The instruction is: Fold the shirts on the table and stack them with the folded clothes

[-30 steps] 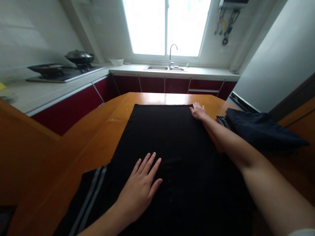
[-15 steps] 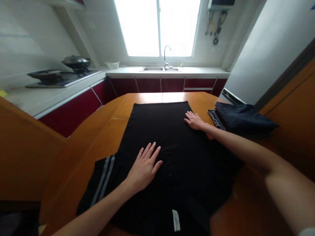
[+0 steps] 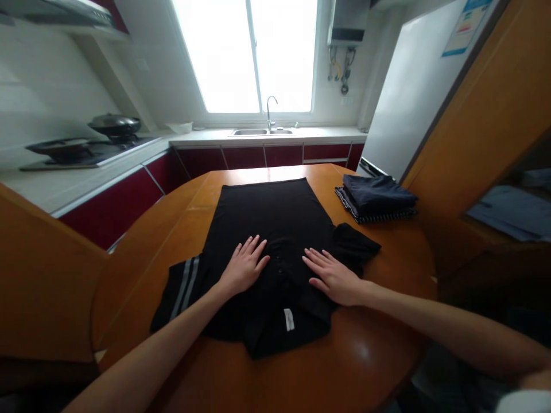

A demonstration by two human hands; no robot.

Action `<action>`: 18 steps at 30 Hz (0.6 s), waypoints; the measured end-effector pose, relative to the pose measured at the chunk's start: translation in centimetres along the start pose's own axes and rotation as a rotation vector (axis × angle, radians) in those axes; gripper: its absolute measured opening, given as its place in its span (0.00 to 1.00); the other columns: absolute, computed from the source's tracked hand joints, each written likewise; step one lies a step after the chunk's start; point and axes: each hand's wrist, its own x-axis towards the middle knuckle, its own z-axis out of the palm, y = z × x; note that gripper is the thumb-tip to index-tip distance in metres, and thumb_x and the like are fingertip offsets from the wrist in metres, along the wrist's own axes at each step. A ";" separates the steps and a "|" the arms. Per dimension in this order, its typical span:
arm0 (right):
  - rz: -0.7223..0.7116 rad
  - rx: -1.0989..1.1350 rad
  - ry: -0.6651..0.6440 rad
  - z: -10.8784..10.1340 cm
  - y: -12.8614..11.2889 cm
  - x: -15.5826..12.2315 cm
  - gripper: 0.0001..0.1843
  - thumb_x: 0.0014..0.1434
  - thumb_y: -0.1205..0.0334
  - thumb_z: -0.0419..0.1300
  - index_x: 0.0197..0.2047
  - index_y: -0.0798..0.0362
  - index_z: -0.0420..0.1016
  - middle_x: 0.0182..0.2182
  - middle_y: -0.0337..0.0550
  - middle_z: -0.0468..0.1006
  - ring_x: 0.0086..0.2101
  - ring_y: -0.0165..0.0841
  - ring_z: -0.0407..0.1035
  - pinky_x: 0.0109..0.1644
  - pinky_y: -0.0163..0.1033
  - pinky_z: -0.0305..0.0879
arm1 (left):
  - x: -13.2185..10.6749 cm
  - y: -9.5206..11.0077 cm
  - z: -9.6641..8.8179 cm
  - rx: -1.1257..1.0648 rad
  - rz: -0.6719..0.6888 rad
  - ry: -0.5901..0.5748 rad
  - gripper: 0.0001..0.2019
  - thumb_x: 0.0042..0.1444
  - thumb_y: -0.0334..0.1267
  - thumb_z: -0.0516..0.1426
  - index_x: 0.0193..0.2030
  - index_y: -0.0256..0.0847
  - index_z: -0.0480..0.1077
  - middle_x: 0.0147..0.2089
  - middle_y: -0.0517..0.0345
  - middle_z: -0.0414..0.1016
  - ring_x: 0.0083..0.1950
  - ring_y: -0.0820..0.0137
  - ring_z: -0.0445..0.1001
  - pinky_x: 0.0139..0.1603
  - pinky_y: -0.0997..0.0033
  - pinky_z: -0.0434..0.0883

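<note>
A black polo shirt (image 3: 267,212) lies spread flat on a round wooden table (image 3: 379,344), collar towards me with a white label showing. Its left sleeve has grey stripes. My left hand (image 3: 244,267) rests flat on the chest of the shirt, fingers stretched out. My right hand (image 3: 333,278) lies flat beside it, just right of the button placket, fingers apart. Neither hand holds anything.
A pile of folded dark clothes (image 3: 374,198) sits at the table's far right. Behind stand red cabinets with a white counter, a sink with a tap (image 3: 269,115) under the window, a stove with pans (image 3: 86,140) at left and a white fridge (image 3: 408,97) at right.
My right hand slid back from the shirt's far right edge to the chest near the collar. The view pulled back, so the whole shirt and table now show. My left hand stayed on the chest.
</note>
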 end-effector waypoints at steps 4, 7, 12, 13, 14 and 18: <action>-0.005 0.084 -0.014 -0.7 -1.9 -5.7 0.29 0.71 0.57 0.47 0.74 0.47 0.55 0.73 0.43 0.49 0.72 0.38 0.42 0.74 0.54 0.42 | 0.2 0.0 0.0 -0.012 -0.004 -0.006 0.30 0.71 0.54 0.42 0.74 0.43 0.55 0.78 0.51 0.46 0.78 0.57 0.44 0.74 0.49 0.48; 0.032 0.159 0.001 -1.8 -2.2 -7.2 0.24 0.70 0.61 0.48 0.64 0.47 0.72 0.67 0.42 0.65 0.68 0.38 0.56 0.72 0.51 0.52 | 0.2 0.2 -0.4 -0.027 -0.013 -0.018 0.30 0.71 0.52 0.43 0.74 0.42 0.55 0.78 0.50 0.47 0.78 0.56 0.44 0.74 0.48 0.48; 0.134 0.171 0.200 -3.1 -1.7 -3.1 0.20 0.67 0.60 0.51 0.55 0.52 0.80 0.57 0.47 0.78 0.60 0.39 0.69 0.67 0.46 0.62 | 0.1 0.8 -1.1 -0.130 0.002 0.023 0.27 0.72 0.47 0.41 0.72 0.41 0.59 0.76 0.50 0.52 0.77 0.57 0.48 0.74 0.47 0.50; 0.134 0.160 0.226 -3.1 -1.6 -1.6 0.21 0.67 0.61 0.52 0.57 0.53 0.79 0.59 0.48 0.76 0.61 0.39 0.68 0.68 0.46 0.61 | 0.0 1.0 -1.2 -0.157 0.042 0.039 0.27 0.73 0.47 0.41 0.73 0.41 0.58 0.76 0.51 0.52 0.77 0.58 0.48 0.74 0.47 0.49; 0.122 0.148 0.241 -2.9 -1.5 0.2 0.22 0.66 0.62 0.52 0.60 0.54 0.77 0.60 0.49 0.74 0.61 0.39 0.67 0.68 0.46 0.61 | -0.1 1.1 -1.3 -0.182 0.098 0.043 0.27 0.73 0.47 0.41 0.73 0.42 0.56 0.76 0.52 0.51 0.77 0.59 0.46 0.74 0.47 0.49; 0.047 0.076 0.203 -1.3 -1.2 7.0 0.27 0.68 0.62 0.50 0.68 0.58 0.65 0.68 0.55 0.62 0.68 0.43 0.54 0.71 0.54 0.53 | -0.8 1.9 -1.8 -0.248 0.294 -0.063 0.28 0.72 0.51 0.45 0.75 0.47 0.53 0.77 0.54 0.48 0.78 0.60 0.45 0.75 0.44 0.44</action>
